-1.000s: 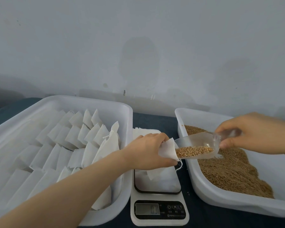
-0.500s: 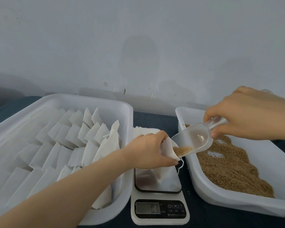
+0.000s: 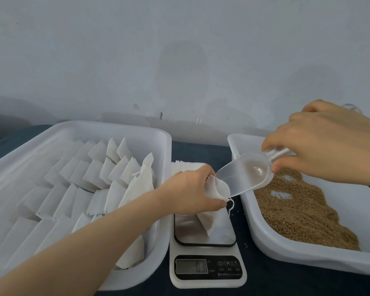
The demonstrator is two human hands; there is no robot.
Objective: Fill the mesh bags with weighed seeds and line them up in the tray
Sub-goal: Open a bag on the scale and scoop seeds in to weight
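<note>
Head view: your left hand (image 3: 190,189) is just above the scale (image 3: 209,283), its fingers and thumb curled round the neck of a white mesh bag (image 3: 217,189) so that the mouth gapes toward the right. The bag's lower end hangs down to the scale's dark platform; whether it rests there you cannot tell. A thin drawstring (image 3: 231,206) dangles from the bag's mouth over the scale's right edge. Your right hand (image 3: 325,144), up and to the right of the scale, pinches the handle of a clear plastic scoop (image 3: 244,178), which tilts downward with its lip inside the bag's mouth.

On the scale's front panel you can read a power symbol, then "M" and "T"; the digits on the grey display are blurred, and the small print beneath is too small to read.

Left of the scale, touching it, sits the white tray (image 3: 115,128) with filled bags (image 3: 107,174) leaning in overlapping rows. Right of the scale, a second white tub (image 3: 308,255) holds the brown seeds (image 3: 297,210). Behind the scale lies a stack of flat white bags (image 3: 186,167)
</note>
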